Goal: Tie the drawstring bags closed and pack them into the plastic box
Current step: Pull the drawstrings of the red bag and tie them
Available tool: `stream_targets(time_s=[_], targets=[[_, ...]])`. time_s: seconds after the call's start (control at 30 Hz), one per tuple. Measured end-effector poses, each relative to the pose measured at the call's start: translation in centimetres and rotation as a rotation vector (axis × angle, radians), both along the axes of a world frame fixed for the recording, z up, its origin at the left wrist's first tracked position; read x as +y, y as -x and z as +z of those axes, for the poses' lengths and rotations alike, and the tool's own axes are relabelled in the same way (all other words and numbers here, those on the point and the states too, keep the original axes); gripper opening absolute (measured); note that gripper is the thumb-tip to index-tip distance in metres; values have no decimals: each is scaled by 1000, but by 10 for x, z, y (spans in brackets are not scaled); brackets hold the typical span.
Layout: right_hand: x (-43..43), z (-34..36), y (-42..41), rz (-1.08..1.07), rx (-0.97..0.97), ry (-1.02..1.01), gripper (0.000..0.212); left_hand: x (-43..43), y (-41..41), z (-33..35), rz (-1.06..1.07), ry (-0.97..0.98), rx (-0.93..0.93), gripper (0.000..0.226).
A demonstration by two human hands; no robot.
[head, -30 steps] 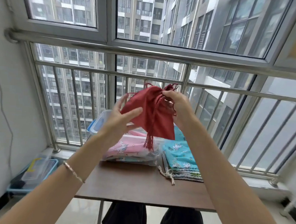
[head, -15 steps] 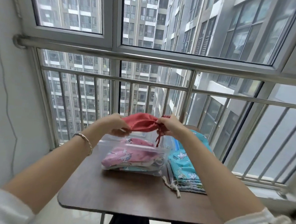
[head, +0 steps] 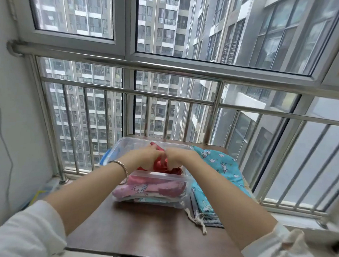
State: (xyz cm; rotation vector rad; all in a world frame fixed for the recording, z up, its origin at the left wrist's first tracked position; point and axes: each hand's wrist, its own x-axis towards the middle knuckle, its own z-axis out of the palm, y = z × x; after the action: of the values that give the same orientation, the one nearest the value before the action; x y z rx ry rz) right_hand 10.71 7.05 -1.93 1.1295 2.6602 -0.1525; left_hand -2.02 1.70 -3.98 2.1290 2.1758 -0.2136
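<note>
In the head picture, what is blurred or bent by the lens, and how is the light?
Head view: the left hand and right hand, gripping the red bag, are motion-blurred; the railing bows from wide-angle distortion; soft daylight, no hard shadows on the table.

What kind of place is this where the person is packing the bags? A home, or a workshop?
Probably an enclosed balcony of a high-rise flat: big windows with a steel guard railing, tall apartment towers close outside, and a small brown table carrying the plastic box.
</note>
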Motion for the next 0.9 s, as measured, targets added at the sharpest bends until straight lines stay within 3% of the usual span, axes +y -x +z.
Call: stream_targets(time_s=[0.17,0.33,0.4,0.47,0.63,0.77,0.9], targets=[[3,-17,-2,-16,76,17,20,2,-8,-14,-49,208,191,63],[10,1,-13,17,331,187,31,15,-3,12,-43,246,-2,67],[9,6,-20,44,341,209,41,32,10,7,-26,350,-23,81],[9,4,-24,40,275,243,40,31,10,3,-36,451,11,84],[8,-15,-14,43,-5,241,51,13,3,-17,27,457,163,42],[14,-27,2,51,-283,158,42,10,-4,-19,57,345,224,64],[22,-42,14,-43,-334,195,53,2,-3,-16,153,208,224,45]])
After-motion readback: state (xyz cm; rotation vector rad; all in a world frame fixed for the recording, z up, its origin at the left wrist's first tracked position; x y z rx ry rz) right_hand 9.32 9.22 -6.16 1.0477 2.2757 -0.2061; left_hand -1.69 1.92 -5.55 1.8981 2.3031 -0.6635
